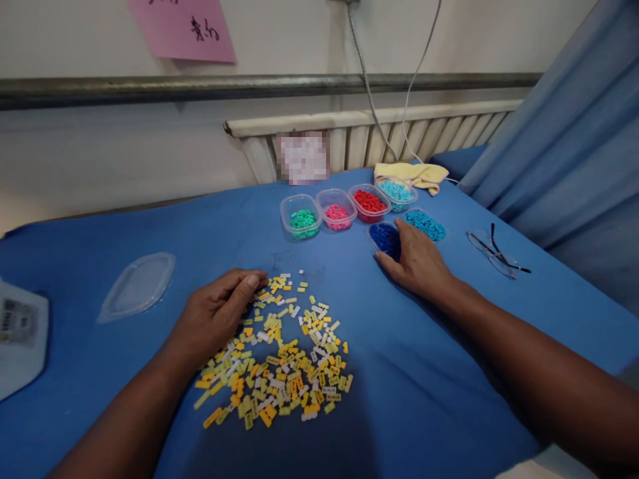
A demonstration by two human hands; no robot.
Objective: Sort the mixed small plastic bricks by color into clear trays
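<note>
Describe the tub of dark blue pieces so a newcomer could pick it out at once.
On the blue cloth, look past the scattered yellow and white toy bricks to the plastic tubs beyond. The tub of dark blue pieces stands just in front of the red-filled one, with the right hand at its edge. No other tub holds pieces so dark.

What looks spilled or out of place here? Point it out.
The small yellow and white plastic bricks lie scattered loose on the blue cloth, whereas red, pink, green and blue bricks sit sorted in clear plastic tubs.
</note>
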